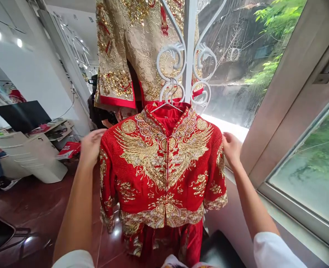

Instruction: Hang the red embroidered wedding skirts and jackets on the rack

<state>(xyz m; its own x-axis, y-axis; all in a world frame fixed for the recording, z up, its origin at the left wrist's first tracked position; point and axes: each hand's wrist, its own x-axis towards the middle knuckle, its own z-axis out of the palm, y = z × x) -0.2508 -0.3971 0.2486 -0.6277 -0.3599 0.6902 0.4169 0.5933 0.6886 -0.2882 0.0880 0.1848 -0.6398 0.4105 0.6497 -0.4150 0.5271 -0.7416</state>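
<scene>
A red jacket [164, 167] with gold embroidery hangs on a white hanger [170, 102] from a white scrolled metal stand [189, 59]. A red skirt [167, 242] hangs below it. My left hand [91, 147] grips the jacket's left shoulder, fingers curled onto the fabric. At the opposite shoulder, the fingers of my right hand [231, 149] close on the cloth. Both arms reach forward in white sleeves.
A beige and gold embroidered garment [131, 56] hangs higher on the same stand. A large window [306, 167] with its sill runs along the right. A white desk [33, 152] with a dark monitor [22, 115] stands at left on a dark red floor.
</scene>
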